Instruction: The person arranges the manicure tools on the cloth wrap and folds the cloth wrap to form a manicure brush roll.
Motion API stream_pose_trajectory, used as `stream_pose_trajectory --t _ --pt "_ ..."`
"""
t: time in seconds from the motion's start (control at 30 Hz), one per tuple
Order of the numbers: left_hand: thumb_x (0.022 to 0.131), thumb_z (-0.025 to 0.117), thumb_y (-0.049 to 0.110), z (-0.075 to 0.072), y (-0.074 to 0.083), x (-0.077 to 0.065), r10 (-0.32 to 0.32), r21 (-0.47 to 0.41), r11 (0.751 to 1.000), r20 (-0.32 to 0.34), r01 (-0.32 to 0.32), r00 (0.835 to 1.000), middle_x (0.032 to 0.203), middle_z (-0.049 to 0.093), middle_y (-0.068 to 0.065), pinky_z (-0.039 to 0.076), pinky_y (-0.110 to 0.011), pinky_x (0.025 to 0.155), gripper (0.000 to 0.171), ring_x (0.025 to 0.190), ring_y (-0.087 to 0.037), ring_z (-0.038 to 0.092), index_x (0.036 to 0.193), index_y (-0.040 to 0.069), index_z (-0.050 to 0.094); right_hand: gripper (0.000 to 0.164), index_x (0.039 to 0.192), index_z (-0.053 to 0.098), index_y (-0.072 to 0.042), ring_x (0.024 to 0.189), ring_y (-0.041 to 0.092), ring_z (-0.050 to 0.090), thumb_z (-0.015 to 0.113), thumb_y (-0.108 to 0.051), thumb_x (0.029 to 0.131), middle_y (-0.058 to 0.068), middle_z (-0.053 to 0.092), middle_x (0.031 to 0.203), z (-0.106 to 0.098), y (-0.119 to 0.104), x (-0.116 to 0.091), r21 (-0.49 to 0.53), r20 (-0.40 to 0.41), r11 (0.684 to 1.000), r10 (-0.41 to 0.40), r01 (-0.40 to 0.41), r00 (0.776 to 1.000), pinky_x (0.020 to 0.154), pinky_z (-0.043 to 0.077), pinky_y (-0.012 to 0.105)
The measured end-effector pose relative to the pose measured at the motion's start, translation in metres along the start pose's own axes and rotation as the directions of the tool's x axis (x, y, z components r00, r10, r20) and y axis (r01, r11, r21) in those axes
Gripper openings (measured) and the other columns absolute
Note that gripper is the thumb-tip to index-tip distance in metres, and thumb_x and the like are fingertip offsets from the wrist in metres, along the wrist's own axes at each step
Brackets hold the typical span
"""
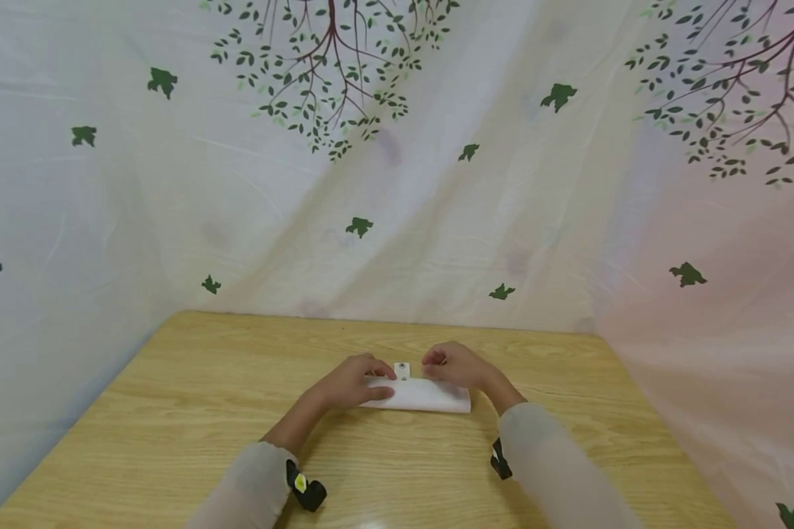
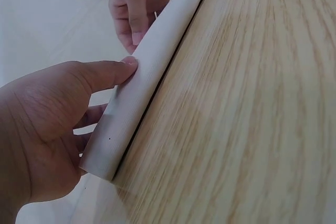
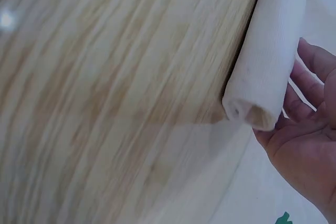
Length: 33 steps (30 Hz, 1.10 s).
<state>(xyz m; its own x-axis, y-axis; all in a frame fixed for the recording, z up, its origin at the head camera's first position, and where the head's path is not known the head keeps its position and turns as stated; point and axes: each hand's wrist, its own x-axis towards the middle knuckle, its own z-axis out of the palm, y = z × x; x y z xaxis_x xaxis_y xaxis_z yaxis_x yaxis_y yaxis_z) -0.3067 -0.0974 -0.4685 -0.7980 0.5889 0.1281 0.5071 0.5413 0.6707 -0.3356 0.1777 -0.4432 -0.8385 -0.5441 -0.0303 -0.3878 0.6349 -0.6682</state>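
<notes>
A white roll of soft sheet material (image 1: pixel 430 397) lies crosswise on the wooden table; its end in the right wrist view shows a hollow, folded-over edge. From its far side a small white tab (image 1: pixel 402 369) with round metal-looking snaps sticks up. My left hand (image 1: pixel 352 382) grips the roll's left part, thumb on top and fingers behind it. Over the roll's right part is my right hand (image 1: pixel 456 365), its fingers loosely bent behind the far side, just right of the tab. Nothing shows between those fingers, though the roll (image 3: pixel 268 51) partly hides them.
The wooden table (image 1: pixel 192 433) extends around the roll on all sides. A pale cloth curtain (image 1: pixel 271 242) printed with leaves and branches hangs behind and beside it. Black wrist cameras (image 1: pixel 307 491) are strapped over both light sleeves.
</notes>
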Motion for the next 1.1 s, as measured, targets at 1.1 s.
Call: stream_pose_trajectory --t 1.1 --pt "0.098 0.072 0.032 0.004 -0.006 0.001 0.036 -0.015 0.999 -0.008 -0.036 0.999 0.111 0.07 0.006 0.049 -0.045 0.1 0.025 0.111 -0.019 0.063 0.116 0.016 0.074 0.013 0.106 0.073 -0.011 0.084 0.014 0.058 0.071 -0.022 0.099 -0.002 0.066 0.09 0.03 -0.017 0.024 0.056 -0.09 0.984 0.172 -0.168 0.981 0.078 0.048 0.033"
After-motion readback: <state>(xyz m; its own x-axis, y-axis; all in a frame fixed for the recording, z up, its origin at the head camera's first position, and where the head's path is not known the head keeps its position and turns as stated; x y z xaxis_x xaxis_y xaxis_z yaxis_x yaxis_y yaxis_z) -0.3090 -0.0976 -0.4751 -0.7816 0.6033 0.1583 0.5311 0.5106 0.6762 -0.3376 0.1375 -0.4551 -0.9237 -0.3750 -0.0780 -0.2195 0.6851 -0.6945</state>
